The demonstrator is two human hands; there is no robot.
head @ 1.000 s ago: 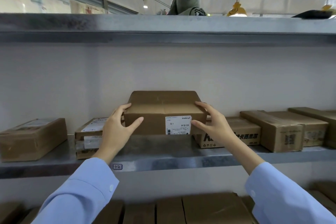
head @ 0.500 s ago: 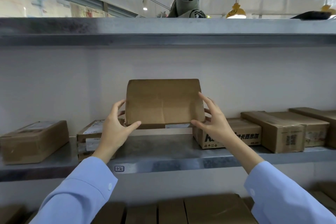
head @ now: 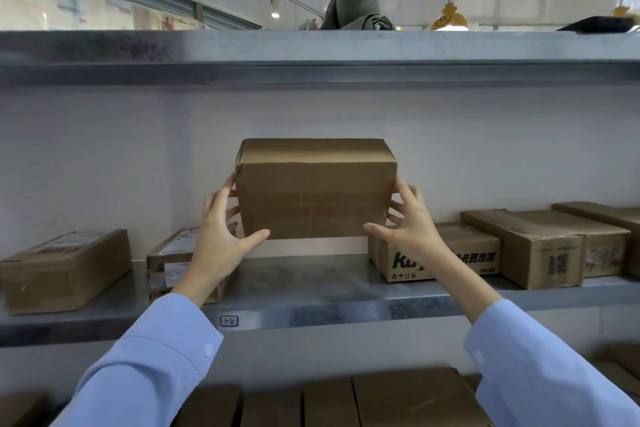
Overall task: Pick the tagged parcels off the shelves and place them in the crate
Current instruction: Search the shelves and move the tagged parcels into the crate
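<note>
A brown cardboard parcel (head: 315, 189) is lifted clear of the metal shelf (head: 311, 288), tilted so a plain taped face points at me; its white label is out of sight. My left hand (head: 221, 234) grips its left side, thumb under the lower edge. My right hand (head: 407, 222) grips the right side the same way. No crate is in view.
Other cardboard parcels lie on the same shelf: one at far left (head: 64, 269), one behind my left wrist (head: 169, 256), a printed box (head: 464, 255) and more at right (head: 543, 246). A metal shelf (head: 311, 52) runs overhead. More boxes (head: 363, 402) sit on the shelf below.
The parcel stood on the shelf with its white label facing me. Both hands have lifted it and tipped it, so the label has turned away and a plain face shows.
</note>
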